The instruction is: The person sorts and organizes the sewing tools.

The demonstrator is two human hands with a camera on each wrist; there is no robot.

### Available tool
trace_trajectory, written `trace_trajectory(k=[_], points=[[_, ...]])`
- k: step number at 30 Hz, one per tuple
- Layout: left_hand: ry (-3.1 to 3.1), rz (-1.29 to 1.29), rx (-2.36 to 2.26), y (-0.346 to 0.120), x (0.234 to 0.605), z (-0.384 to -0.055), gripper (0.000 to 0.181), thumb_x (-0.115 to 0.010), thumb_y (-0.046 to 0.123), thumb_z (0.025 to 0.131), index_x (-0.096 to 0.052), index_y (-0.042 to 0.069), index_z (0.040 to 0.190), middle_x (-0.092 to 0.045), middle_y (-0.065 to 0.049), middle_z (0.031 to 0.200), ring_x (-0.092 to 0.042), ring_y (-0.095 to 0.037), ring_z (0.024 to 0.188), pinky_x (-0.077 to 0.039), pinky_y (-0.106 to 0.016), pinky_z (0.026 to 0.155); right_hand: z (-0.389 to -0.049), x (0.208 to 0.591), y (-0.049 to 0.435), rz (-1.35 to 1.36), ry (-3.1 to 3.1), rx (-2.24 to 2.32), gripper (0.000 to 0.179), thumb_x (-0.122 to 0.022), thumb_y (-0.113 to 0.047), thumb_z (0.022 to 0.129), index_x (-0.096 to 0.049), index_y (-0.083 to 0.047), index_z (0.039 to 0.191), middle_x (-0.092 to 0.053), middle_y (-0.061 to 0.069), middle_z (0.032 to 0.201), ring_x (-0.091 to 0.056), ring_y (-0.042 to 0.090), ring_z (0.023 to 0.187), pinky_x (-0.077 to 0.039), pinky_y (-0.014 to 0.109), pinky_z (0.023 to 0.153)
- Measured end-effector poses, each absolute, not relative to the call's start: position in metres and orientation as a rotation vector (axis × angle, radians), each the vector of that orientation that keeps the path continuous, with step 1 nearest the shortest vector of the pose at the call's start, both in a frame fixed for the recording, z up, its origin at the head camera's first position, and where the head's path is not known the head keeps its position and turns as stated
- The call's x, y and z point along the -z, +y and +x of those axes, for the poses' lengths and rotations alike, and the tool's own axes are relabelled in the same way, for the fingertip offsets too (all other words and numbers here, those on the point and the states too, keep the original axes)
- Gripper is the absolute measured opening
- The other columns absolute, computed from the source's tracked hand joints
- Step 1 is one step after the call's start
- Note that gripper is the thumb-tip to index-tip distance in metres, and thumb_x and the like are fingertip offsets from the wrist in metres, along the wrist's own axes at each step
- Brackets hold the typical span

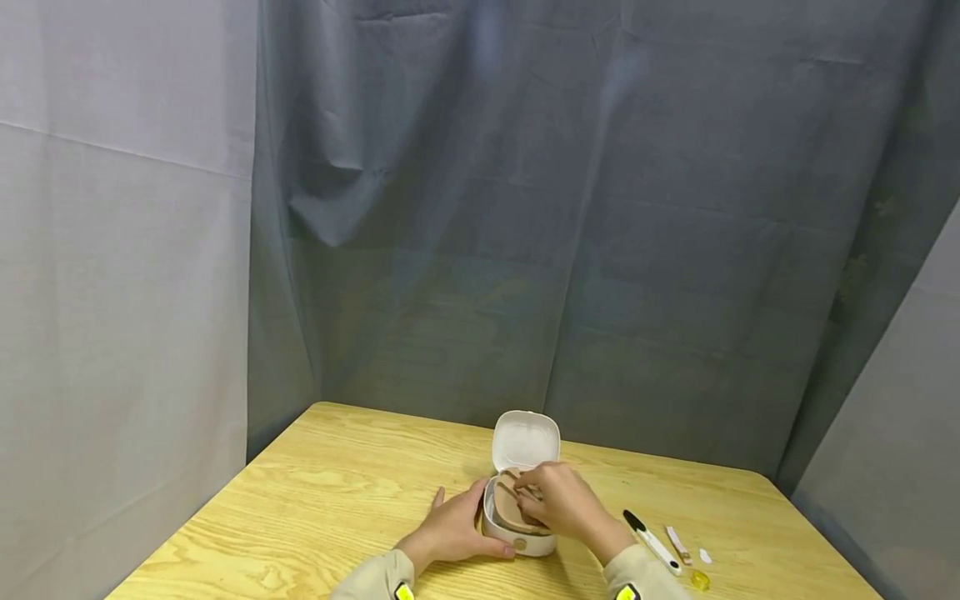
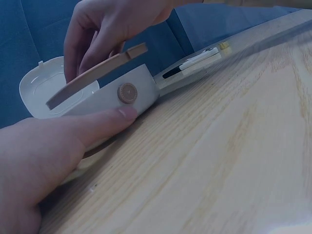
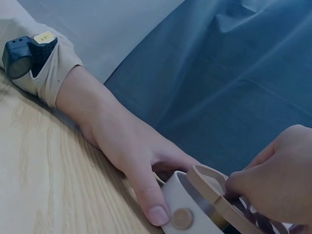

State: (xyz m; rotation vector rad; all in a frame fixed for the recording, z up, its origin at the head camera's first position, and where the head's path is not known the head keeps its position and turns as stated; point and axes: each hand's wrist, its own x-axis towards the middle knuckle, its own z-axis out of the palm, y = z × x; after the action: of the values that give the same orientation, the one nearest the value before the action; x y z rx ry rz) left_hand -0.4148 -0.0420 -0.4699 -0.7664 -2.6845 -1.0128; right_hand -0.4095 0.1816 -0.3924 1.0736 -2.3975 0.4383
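A small white box point(image 1: 534, 546) with a round brown button on its front stands on the table, its white lid point(image 1: 525, 439) raised at the back. My left hand point(image 1: 452, 530) grips the box from the left, thumb on the front wall beside the button; its other fingers are partly hidden behind the box in the right wrist view. With its fingers curled, my right hand point(image 1: 564, 502) holds a brown tray insert point(image 2: 92, 75), which sits tilted above the box's opening. Something dark and yellowish shows inside the box under the insert in the right wrist view, too hidden to tell.
To the right of the box lie a slim white tool with a black end point(image 1: 654, 543), a small pink and white strip point(image 1: 678, 545), a small white piece point(image 1: 705, 556) and a small yellow object point(image 1: 700, 580). Grey curtains point(image 1: 450, 250) hang behind the wooden table point(image 1: 300, 492).
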Motion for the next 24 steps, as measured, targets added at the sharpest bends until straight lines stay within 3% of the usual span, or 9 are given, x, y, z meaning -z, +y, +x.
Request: trace_trajectory(k=[12, 24], points=[[-2.698, -0.764, 1.001, -0.04, 0.47, -0.415, 0.119, -0.082, 0.075, 0.07, -0.034, 0.016, 0.161, -0.055, 0.003, 0.15, -0.051, -0.019, 0.137, -0.011, -0.076, 0.113, -0.407, 0.397, 0.17, 0.978, -2.452, -0.463, 0.013, -0.076, -0.004, 0.08, -0.081, -0.009, 0.092, -0.071, 0.0, 0.082, -0.041, 0.002, 0.055, -0.037, 0.023, 0.044], [-2.688, -0.774, 0.989, -0.041, 0.471, -0.417, 0.12, -0.08, 0.077, 0.07, -0.034, 0.015, 0.161, -0.055, 0.002, 0.15, -0.051, -0.019, 0.136, -0.011, -0.076, 0.113, -0.408, 0.403, 0.166, 0.919, -2.447, -0.455, 0.011, -0.078, -0.005, 0.08, -0.08, -0.01, 0.09, -0.071, 0.0, 0.083, -0.046, 0.005, 0.06, -0.041, 0.024, 0.049]])
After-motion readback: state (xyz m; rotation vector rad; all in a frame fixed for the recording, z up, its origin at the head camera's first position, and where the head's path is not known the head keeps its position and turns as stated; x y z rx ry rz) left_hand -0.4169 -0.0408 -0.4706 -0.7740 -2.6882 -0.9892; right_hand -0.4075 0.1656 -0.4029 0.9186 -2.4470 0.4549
